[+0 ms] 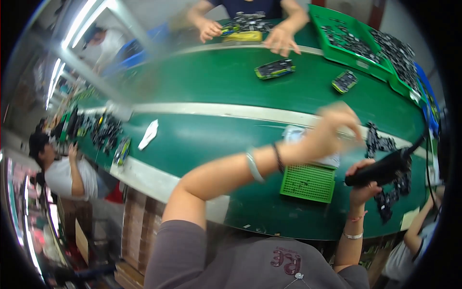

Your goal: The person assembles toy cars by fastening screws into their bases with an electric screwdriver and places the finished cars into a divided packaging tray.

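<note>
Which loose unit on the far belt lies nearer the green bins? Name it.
The right unit, near the green bins; the left unit lies nearer a co-worker's hand.

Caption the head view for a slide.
Right hand grips a black cylindrical device; left hand, blurred, is near a perforated green tray.

Hands, wearer's: two, left hand [332, 127] plus right hand [364, 189]. Wristbands [253, 165]: four, two per arm. Black corded tool [378, 169]: one. Green mesh basket [308, 188]: one. Green bins [358, 63]: two. Loose black-and-green gadgets [275, 70]: three, two far, one left. White piece [149, 134]: one. Heaped black parts [107, 132]: too many to count.
</note>
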A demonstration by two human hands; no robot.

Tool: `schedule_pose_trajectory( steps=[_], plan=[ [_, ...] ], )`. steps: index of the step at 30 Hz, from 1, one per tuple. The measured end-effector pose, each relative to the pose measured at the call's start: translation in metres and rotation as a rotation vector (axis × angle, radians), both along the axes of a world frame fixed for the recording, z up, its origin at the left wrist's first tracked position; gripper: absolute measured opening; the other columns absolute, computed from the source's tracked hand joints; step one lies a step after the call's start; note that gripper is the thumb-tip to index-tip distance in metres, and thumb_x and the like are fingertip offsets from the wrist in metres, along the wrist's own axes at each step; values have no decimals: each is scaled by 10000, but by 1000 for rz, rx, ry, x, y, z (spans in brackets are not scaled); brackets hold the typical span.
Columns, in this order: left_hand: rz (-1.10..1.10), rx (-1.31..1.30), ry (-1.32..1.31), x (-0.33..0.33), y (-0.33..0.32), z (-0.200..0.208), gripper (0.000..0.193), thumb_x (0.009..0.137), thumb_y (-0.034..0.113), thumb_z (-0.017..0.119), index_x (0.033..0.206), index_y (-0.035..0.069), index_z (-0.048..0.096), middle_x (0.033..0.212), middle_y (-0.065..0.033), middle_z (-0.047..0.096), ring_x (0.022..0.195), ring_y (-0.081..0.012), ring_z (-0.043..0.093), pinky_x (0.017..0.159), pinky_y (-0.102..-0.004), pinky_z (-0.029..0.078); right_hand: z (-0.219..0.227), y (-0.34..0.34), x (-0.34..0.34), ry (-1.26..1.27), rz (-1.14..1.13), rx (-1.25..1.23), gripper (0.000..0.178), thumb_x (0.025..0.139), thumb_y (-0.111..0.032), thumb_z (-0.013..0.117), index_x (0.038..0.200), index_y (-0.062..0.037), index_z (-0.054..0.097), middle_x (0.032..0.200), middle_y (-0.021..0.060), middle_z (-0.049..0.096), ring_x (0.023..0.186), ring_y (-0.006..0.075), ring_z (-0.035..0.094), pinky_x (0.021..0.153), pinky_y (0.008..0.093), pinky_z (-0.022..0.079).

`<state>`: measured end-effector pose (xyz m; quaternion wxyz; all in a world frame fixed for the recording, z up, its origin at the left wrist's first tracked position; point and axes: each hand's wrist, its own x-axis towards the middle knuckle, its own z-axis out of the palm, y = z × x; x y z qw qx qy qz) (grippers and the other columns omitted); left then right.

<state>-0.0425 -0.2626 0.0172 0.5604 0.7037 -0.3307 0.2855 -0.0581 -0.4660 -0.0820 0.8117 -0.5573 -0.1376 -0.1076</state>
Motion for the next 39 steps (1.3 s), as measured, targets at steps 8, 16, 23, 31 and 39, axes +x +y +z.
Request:
schedule_pose_trajectory(
  steps=[8, 16, 23, 31, 39],
  plan=[
    [741, 794, 260, 139, 154, -65, 409, 749, 274, 681, 1096, 112, 536, 1123, -162, 521, 1087, -340, 459, 926, -418, 383, 22, -1, -8, -30, 126, -172, 884, 600, -873, 375, 867, -31, 416, 665, 68, 480, 621, 164, 500, 606, 289, 436],
    [751, 739, 323, 146, 164, -99, 373, 746, 139, 677, 1088, 133, 529, 1067, -177, 541, 1007, -367, 501, 857, -434, 426, 23, -3, -2, 85, 260, -95, 892, 577, -880, 397, 868, -38, 448, 669, 60, 501, 608, 159, 519, 600, 294, 452],
    [216, 607, 140, 43, 85, -44, 359, 712, 41, 671, 1053, 65, 562, 1116, -149, 534, 1071, -307, 490, 890, -365, 415, 24, 0, 1, 35, 201, -162, 902, 583, -899, 338, 837, -39, 440, 604, 60, 479, 526, 156, 499, 504, 263, 417],
    [36, 831, 159, -21, 49, -43, 465, 700, 51, 674, 1145, 110, 553, 1170, -160, 497, 1057, -328, 489, 895, -397, 414, 14, 2, -2, 48, 183, -90, 912, 558, -915, 322, 814, -46, 429, 577, 55, 464, 494, 139, 476, 466, 245, 394],
    [92, 800, 129, -17, 49, -56, 445, 697, 71, 673, 1129, 98, 571, 1122, -176, 522, 1014, -339, 508, 873, -406, 420, 28, 4, -1, 0, 73, -52, 953, 520, -938, 278, 809, -41, 424, 584, 62, 470, 486, 154, 480, 486, 279, 428]
  ],
)
